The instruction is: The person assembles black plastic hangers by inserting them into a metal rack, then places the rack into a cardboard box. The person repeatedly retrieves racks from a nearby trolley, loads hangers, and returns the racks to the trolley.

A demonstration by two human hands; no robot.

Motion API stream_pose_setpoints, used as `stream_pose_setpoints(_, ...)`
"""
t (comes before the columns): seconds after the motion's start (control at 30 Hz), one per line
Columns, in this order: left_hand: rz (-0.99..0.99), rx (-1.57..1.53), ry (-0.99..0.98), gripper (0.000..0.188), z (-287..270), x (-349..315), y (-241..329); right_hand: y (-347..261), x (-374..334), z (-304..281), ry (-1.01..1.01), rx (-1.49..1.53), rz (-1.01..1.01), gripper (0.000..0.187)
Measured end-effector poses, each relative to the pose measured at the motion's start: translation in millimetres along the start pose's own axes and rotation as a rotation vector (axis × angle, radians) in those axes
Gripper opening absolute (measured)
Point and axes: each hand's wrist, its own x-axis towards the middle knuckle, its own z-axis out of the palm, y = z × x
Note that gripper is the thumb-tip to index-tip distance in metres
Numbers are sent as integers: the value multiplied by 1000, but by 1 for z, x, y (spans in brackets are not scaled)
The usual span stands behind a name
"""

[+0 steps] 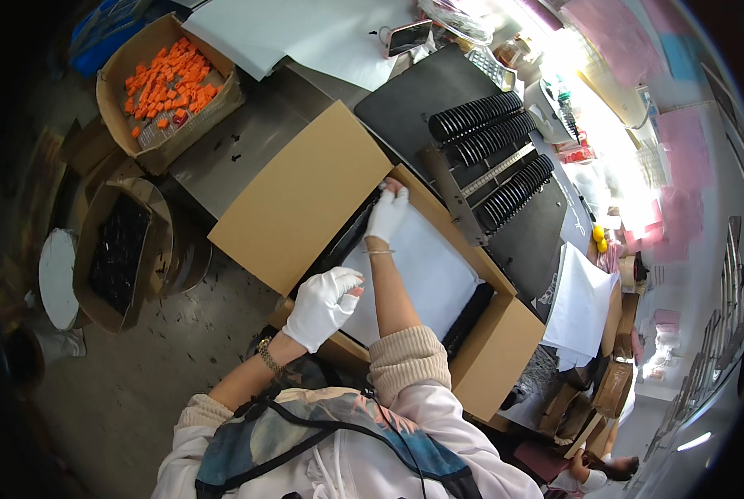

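In front of me stands an opened cardboard box (pixel 305 195), its flaps folded outward. A white sheet (pixel 430 266) lies flat inside, with black items (pixel 472 312) showing along its edges. My right hand (pixel 386 214), in a white glove with bare fingertips, reaches to the far corner of the box. Its fingers are bent together against the sheet's far edge; what they grip is hidden. My left hand (pixel 322 308), gloved the same way, hovers over the box's near left side. Its fingers are curled closed, and I cannot see what is inside them.
Beyond the box, a rack of black discs (pixel 497 158) stands on a black mat (pixel 405 96). At far left, a carton (pixel 226 96) holds orange pieces; below it another carton (pixel 85 266) holds black pieces. White paper (pixel 576 303) lies at right. Another person (pixel 592 481) is at lower right.
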Motion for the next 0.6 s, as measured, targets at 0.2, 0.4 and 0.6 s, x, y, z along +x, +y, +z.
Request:
stream_pose_setpoints(0.2, 69, -6, -37, 7, 15, 15, 9, 7, -11, 1, 11, -338, -268, 24)
stream_pose_setpoints(0.4, 219, -158, 64, 5, 24, 66, 27, -19, -24, -20, -137, -342, -351, 54)
stream_pose_setpoints(0.6, -441, -548, 44, 53, 41, 216, 14, -103, 20, -54, 263, -199, -691, 44)
